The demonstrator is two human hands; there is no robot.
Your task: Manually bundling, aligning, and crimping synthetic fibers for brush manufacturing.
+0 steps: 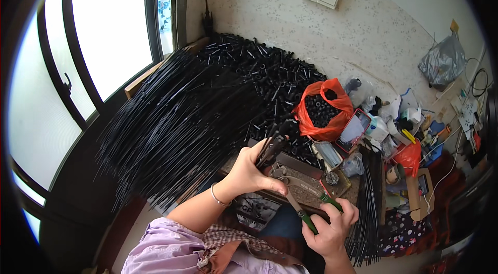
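Lilac sleeve cloth fills the lower edge, nearest the lens, with a checked scarf beside it. Out from there, the right hand has its fingers curled tight round the green-wrapped handles of a pair of pliers, whose metal head lies on a small worn work block. Just left of that head, the left hand, a thin bangle on its wrist, is closed round a small bunch of black rods; their upper ends stick up and fan a little above the fist, close by the pliers' head. Whether the pliers' jaws bite a rod I cannot tell.

Beyond the hands, a great sheaf of long black rods spreads leftward toward the window. Behind it a heap of short black tubes lies against the speckled wall. An orange plastic bag of small black pieces sits to the right, then a phone in a red case, then mixed clutter.
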